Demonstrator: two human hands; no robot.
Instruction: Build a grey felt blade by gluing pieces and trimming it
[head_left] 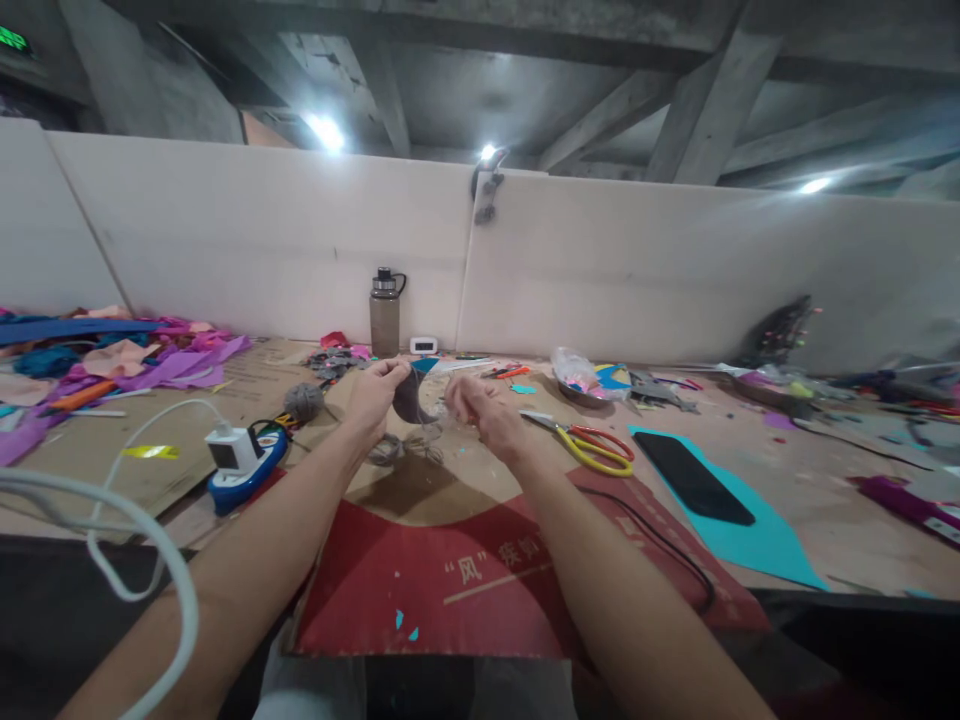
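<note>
Left hand [373,400] pinches grey cloth [409,399] by its top, long axis slanting down-right; right hand [486,410] curled just right of cloth, can't tell if gripping.

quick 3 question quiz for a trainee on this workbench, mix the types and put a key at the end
1. What does the left hand hold?
a) a water bottle
b) a dark grey piece
c) a white plug

2. True or false: a black slab rests on a turquoise sheet.

3. Fill in: one handle of the scissors is yellow, the other is ____.

Key: 1 b; 2 true; 3 orange.
</note>
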